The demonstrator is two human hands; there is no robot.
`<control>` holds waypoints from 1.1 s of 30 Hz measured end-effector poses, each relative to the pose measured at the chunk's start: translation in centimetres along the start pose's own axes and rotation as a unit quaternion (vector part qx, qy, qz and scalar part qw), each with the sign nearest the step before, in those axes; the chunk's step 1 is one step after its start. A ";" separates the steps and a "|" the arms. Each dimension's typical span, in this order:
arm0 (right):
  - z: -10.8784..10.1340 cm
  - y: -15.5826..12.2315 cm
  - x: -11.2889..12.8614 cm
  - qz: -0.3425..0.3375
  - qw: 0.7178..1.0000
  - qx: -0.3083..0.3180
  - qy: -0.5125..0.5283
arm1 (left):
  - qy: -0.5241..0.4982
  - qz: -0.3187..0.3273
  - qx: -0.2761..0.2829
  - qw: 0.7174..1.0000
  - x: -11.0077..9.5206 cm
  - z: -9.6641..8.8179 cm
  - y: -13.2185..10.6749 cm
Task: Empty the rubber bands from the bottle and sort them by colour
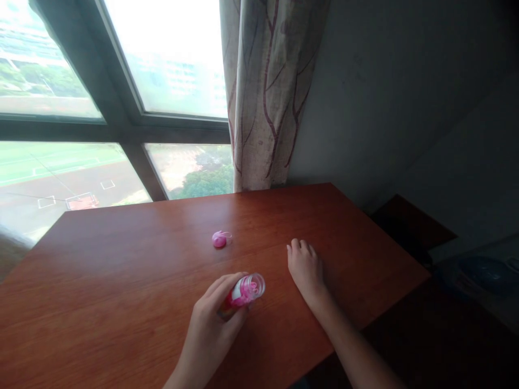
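My left hand (214, 313) is wrapped round a small clear bottle (252, 287), tilted so that its uncapped mouth points up and to the right. Something pink shows inside the neck, and red and white show lower on the bottle. Most of its body is hidden by my fingers. Beyond it on the table lies a round pink cap (219, 239) with a thin pink loop beside it. My right hand (305, 266) rests palm down on the tabletop, fingers loosely bent and slightly apart, holding nothing.
The brown wooden table (121, 286) reaches to a window with a dark frame (130, 127). A patterned curtain (263, 97) hangs at its far edge, next to a grey wall. To the right, beyond the table's edge, stand a dark wooden surface (421, 219) and a bluish object (482, 273) in shadow.
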State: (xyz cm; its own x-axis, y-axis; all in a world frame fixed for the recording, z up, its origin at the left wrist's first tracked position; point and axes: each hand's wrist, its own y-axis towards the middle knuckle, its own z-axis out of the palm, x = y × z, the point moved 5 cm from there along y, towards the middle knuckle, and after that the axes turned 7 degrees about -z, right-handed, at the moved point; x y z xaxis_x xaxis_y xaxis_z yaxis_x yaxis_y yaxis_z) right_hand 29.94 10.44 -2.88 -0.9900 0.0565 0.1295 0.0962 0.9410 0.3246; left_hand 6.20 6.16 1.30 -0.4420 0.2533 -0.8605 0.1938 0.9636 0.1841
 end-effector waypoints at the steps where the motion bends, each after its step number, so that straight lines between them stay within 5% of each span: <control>1: 0.1 0.0 -0.1 0.000 1.000 -0.003 0.025 | 0.000 0.000 0.001 1.000 -0.1 0.0 0.0; 10: 0.4 -0.1 -0.6 0.014 0.977 -0.015 0.213 | 0.001 0.007 0.009 1.000 0.0 0.2 -0.2; 17: -0.4 0.6 -2.6 0.102 0.885 -0.058 0.450 | 0.004 0.007 0.008 1.000 0.2 0.4 -0.2; 24: 0.1 1.1 -1.0 0.162 0.702 -0.015 0.693 | 0.010 0.007 0.007 1.000 0.0 0.5 -0.2; 26: 0.2 1.1 0.6 0.175 0.582 0.019 0.794 | 0.009 0.007 0.010 1.000 -0.1 0.5 -0.1; 29: 0.3 1.1 3.4 0.199 0.359 0.066 0.910 | 0.005 0.002 0.012 1.000 -0.3 0.5 0.0; 31: 0.3 1.2 4.8 0.207 0.295 0.072 0.930 | 0.000 0.001 0.017 1.000 -0.3 0.6 0.0; 33: 0.4 1.4 6.0 0.213 0.261 0.068 0.939 | -0.009 0.003 0.023 1.000 -0.5 0.7 0.0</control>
State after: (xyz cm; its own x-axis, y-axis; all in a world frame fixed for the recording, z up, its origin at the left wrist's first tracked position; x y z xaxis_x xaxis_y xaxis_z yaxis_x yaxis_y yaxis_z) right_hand 24.11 12.24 -2.01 0.9166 0.0215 0.3992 0.0259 0.9933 -0.1129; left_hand 7.01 6.01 1.37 -0.4254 0.2572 -0.8677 0.2367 0.9570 0.1676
